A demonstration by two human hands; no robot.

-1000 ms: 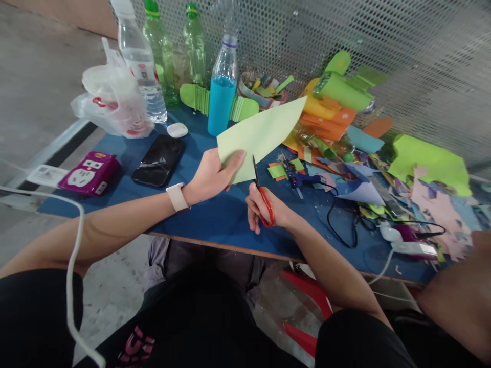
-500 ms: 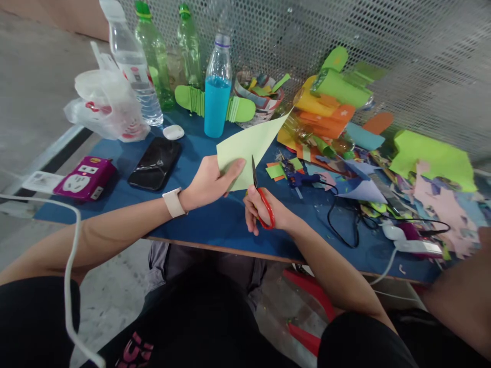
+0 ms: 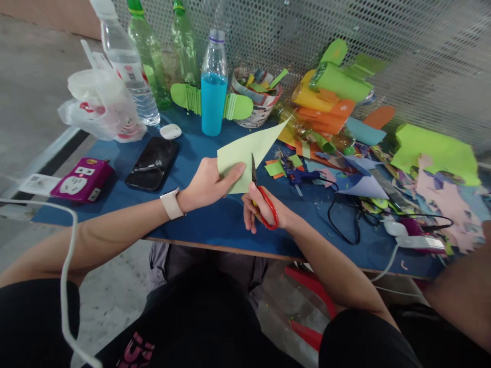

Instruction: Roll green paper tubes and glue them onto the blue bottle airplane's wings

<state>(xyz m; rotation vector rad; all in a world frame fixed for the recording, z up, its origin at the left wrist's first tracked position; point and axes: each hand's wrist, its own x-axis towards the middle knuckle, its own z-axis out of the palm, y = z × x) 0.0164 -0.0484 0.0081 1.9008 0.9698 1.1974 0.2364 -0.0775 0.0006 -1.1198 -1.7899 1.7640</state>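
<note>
Some of the left hand (image 3: 205, 185) is hidden behind green paper (image 3: 243, 151).

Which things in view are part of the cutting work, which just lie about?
In use:
pale green paper, in the left hand
red-handled scissors, in the right hand

Apparently just lying about:
black phone
purple socket block
small white case
bottle of blue liquid

Left hand (image 3: 209, 185) is pinching a pale green sheet (image 3: 245, 148) above the middle of the desk (image 3: 207, 220), right hand (image 3: 264, 207) has red-handled scissors (image 3: 265, 194) with a blade lapping over it. Purple socket block (image 3: 79, 181) sits near the front left corner, bottle of blue stuff (image 3: 214, 105) toward the back edge, and paper scraps (image 3: 441, 199) are all over the right end, lol.
</note>
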